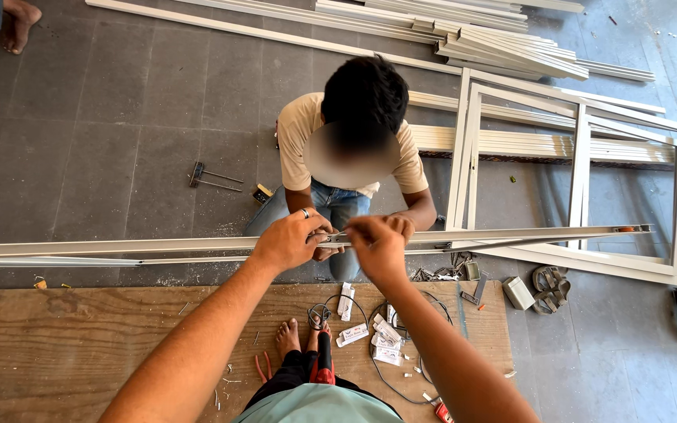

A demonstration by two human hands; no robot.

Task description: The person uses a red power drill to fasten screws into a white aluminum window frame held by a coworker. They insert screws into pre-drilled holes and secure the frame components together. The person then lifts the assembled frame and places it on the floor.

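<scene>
The long pale metal rail (158,247) ran left to right across the view, held level above the grey floor (103,141), its long axis crosswise to both forearms. Left hand (290,241) was closed over the rail's near edge; right hand (376,243) pinched something small at the same spot (too small to identify), just beside the left. A co-worker's hand (401,225) touched the rail from the far side.

Both arms reach forward, left hand (287,241) and right hand (378,244) pinched (fingers curled).
</scene>
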